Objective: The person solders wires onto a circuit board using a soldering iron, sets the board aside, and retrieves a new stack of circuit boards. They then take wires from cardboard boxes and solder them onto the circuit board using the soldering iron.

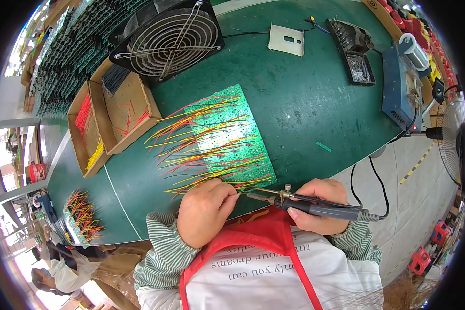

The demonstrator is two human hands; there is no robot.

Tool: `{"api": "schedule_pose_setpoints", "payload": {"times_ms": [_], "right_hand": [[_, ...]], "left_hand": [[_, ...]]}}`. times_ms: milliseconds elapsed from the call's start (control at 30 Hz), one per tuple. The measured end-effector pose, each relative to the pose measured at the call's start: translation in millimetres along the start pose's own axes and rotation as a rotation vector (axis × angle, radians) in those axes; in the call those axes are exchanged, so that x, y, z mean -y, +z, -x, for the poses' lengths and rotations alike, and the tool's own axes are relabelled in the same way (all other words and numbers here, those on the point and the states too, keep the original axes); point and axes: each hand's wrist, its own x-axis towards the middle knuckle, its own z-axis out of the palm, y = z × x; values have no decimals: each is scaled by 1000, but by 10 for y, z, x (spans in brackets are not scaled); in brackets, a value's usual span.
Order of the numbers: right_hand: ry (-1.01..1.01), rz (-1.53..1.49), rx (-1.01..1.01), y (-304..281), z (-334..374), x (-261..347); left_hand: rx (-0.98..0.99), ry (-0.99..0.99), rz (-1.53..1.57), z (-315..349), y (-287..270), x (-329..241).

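Observation:
A green circuit board panel lies on the table, with rows of red, yellow and black wires fanning out from it to the left. At the panel's near edge my left hand is closed in a pinch, with what looks like a thin dark wire at its fingertips; the fingers hide most of it. My right hand grips a grey-and-black soldering iron with a metal solder feed tube along its top. The iron's tip points left, close to my left fingertips and the panel's near edge.
A cardboard box of red, yellow and black wires stands left of a large fan. Another wired panel sits at far left. A blue soldering station, solder spool, black tray and white plate lie toward the right and back.

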Motion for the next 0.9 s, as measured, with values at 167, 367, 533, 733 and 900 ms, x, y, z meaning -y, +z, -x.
{"api": "schedule_pose_setpoints", "payload": {"times_ms": [167,367,533,733,900], "right_hand": [[-27,16,-28,-21,12,4],[1,-6,-2,-8,16,3],[-11,-12,-14,-11,19,-13],[-26,7,-28,-76,30,22],[3,7,-65,-129,91,14]], "left_hand": [[-17,16,-8,1,16,2],[-18,20,0,-6,15,-1],[-11,28,0,-11,14,-5],[-9,16,-3,3,11,0],[-202,93,-192,6,-81,-104]]}}
